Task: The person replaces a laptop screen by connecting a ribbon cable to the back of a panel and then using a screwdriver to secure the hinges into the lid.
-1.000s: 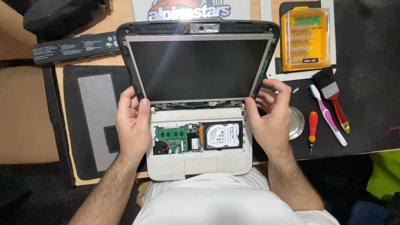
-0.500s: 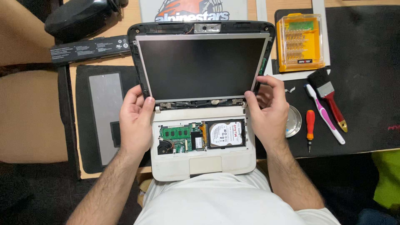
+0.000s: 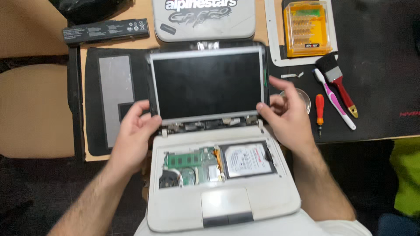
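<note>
A small white laptop (image 3: 227, 205) lies open before me with its keyboard off, baring a green memory board (image 3: 188, 159), a hard drive (image 3: 247, 159) and a fan (image 3: 168, 179). Its dark screen panel (image 3: 208, 83) in a silver frame leans far back. My left hand (image 3: 135, 129) grips the panel's lower left corner by the hinge. My right hand (image 3: 286, 116) sits at the lower right corner with fingers spread, the index tip touching the panel's edge.
Right, on a black mat (image 3: 380, 65): a red screwdriver (image 3: 320, 109), a pink toothbrush (image 3: 334, 98), a brush (image 3: 337, 81), a small round dish (image 3: 302, 96), a yellow bit case (image 3: 306, 28). Behind: a grey lid (image 3: 203, 19), a black battery (image 3: 105, 29). Left: a grey panel (image 3: 116, 94).
The screen has tipped further back. Both hands slid down its sides to the lower corners, and my right hand's fingers have spread. The view has moved closer.
</note>
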